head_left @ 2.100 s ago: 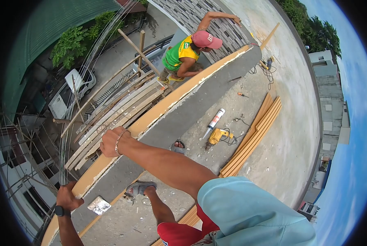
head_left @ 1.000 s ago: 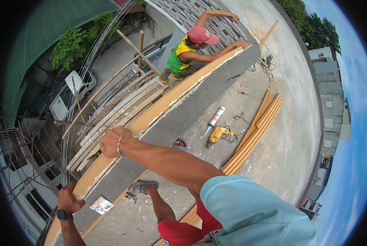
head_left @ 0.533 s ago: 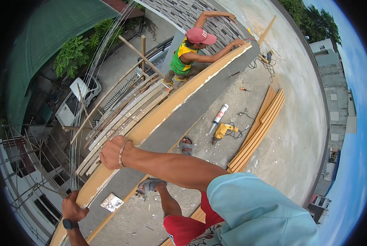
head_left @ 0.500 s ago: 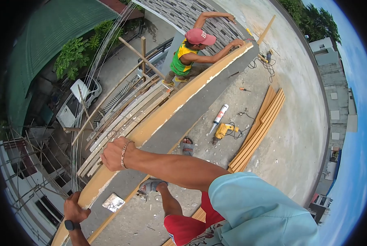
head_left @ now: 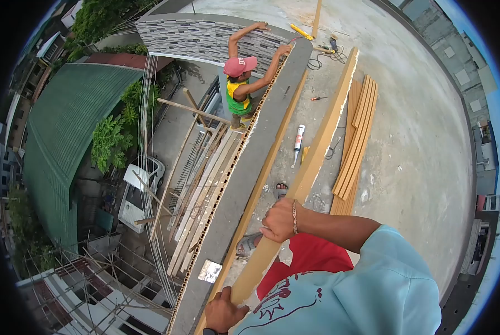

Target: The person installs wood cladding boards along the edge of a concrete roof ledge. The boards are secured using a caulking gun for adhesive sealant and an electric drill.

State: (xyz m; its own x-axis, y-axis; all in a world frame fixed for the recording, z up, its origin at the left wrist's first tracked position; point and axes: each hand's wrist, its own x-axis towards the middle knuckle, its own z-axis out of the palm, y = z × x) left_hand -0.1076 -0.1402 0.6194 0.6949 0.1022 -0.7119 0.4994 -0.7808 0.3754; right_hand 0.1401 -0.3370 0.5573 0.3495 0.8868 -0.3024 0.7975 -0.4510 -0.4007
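Observation:
A long tan board, with white adhesive smears along one edge, runs diagonally in front of my body. My right hand, with a chain bracelet at the wrist, grips it near the middle of its lower half. Close to the board's lower end, my left hand is closed around it, thumb on top; a dark watch band shows at the frame's bottom. Beside the board lies the grey wall top, whose outer edge shows a row of hollow cells. A silvery square piece rests on the wall top near my left hand.
Beyond the wall, a co-worker in a red cap reaches up to the wall. On the concrete floor lie a sealant tube, a partly hidden yellow tool, cords and stacked slatted panels. Past the wall's outer edge is a drop to planks and a parked vehicle.
Both my hands have moved the tan board off the wall's outer edge, inward and toward my body. The hollow-celled edge is now uncovered. The co-worker's hand no longer meets the board.

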